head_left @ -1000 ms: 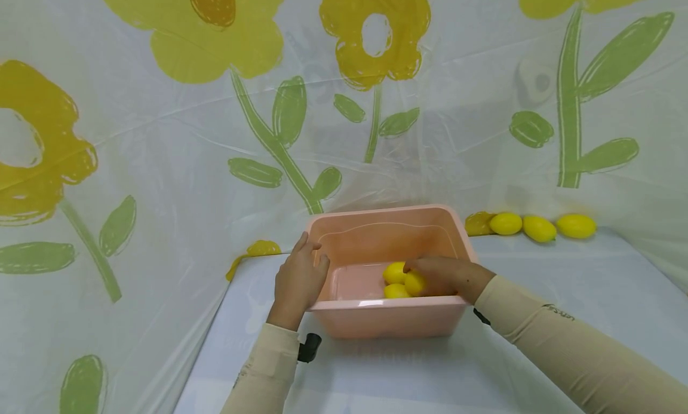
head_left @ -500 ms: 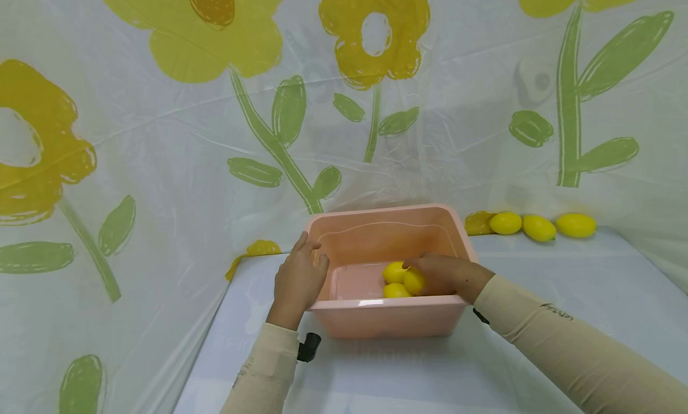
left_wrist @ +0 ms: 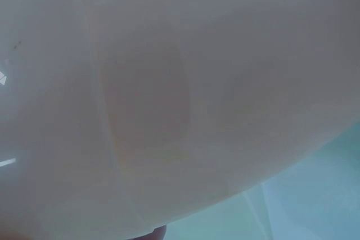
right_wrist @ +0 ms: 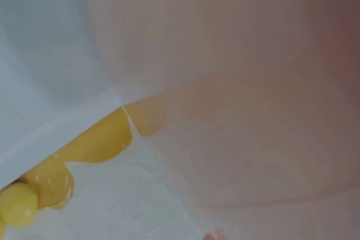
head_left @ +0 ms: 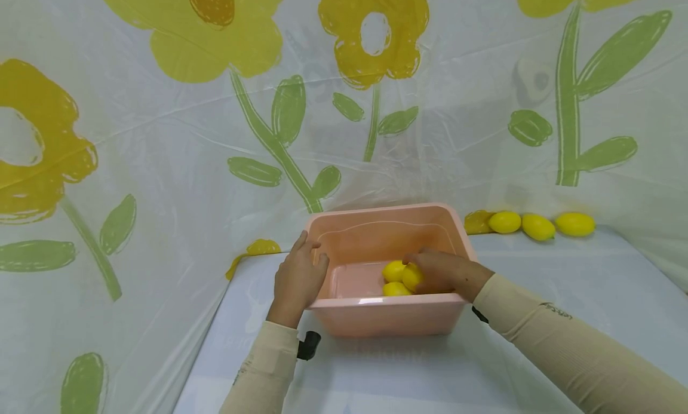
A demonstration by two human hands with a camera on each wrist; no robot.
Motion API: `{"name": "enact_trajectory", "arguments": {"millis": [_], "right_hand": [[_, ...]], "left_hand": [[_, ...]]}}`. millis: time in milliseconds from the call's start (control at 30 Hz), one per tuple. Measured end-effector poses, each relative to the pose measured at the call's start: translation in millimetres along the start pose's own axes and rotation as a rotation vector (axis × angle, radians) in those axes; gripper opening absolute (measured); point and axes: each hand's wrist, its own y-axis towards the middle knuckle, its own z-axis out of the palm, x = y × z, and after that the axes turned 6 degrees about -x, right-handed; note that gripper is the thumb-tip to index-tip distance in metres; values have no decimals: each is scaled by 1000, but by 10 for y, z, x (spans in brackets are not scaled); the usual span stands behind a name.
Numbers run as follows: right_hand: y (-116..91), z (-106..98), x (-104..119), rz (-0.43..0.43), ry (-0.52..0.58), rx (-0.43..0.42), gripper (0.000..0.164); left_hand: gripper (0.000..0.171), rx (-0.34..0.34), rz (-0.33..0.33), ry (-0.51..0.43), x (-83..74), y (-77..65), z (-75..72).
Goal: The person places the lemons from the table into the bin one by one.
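A pink plastic basin (head_left: 376, 319) stands on the table, several yellow lemons inside it at the right. My left hand (head_left: 301, 276) holds the basin's left rim, its thumb toward the inside. My right hand (head_left: 443, 270) reaches over the right rim and grips a lemon (head_left: 412, 277), fingertips partly hidden. Beside that one lie a lemon (head_left: 393, 271) behind and another lemon (head_left: 396, 290) in front, cut off by the near rim. The basin's wall (left_wrist: 225, 94) fills most of the left wrist view; the right wrist view also shows mostly basin wall (right_wrist: 242, 139).
Three more lemons, the middle lemon (head_left: 538, 227) among them, lie in a row along the table's back edge, right of the basin. Behind the white table (head_left: 258, 372) hangs a pale sheet (head_left: 177, 133) printed with yellow flowers.
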Motion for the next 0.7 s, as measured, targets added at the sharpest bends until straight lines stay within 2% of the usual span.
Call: {"name": "enact_trajectory", "arguments": {"millis": [267,433,567,700], "right_hand": [[5,-21,-17,-13,-29,0,55],[0,-43,-4,-31,-57,-60,56],[-5,-58,11,-32,-43,-209,54],[-5,-83,19,-90,-62,-478,43]], "left_hand": [[44,10,-8,1,-16,6,-5],[44,12,-18,3,-19,8,-5],[44,15,-14,8,-12,12,5],[44,14,-10,10,-3,11,9]]}}
